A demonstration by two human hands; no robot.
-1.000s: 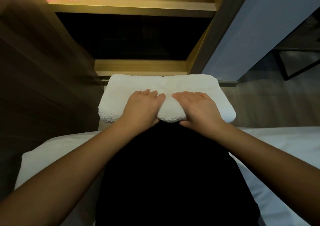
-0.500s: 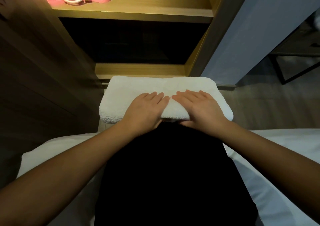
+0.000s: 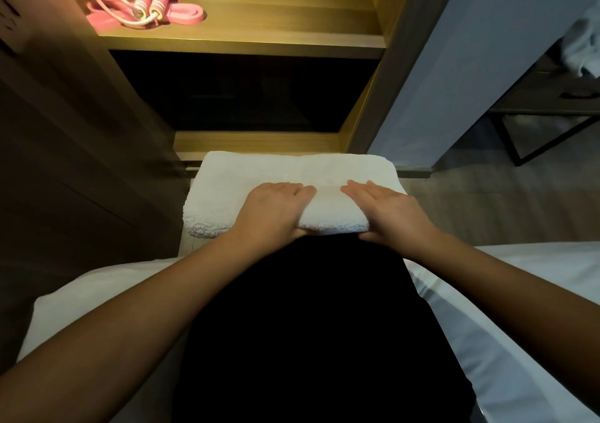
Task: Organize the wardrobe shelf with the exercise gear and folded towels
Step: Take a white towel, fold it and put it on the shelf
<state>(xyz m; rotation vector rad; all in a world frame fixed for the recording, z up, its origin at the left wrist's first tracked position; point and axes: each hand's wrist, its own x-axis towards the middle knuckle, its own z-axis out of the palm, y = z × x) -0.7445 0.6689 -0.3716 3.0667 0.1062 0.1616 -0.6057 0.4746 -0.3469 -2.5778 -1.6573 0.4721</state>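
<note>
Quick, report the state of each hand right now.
Left hand: grips the near edge of the folded towel, fingers on top.
Right hand: grips the same edge, fingers on top, thumb underneath.

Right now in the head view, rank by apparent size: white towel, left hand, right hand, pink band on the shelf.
1. white towel
2. left hand and right hand, alike, so tied
3. pink band, but farther from the camera, so unsure

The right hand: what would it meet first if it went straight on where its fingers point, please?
The right hand would cross only the folded towel it holds, then probably reach the wardrobe ledge; depth is unclear.
</note>
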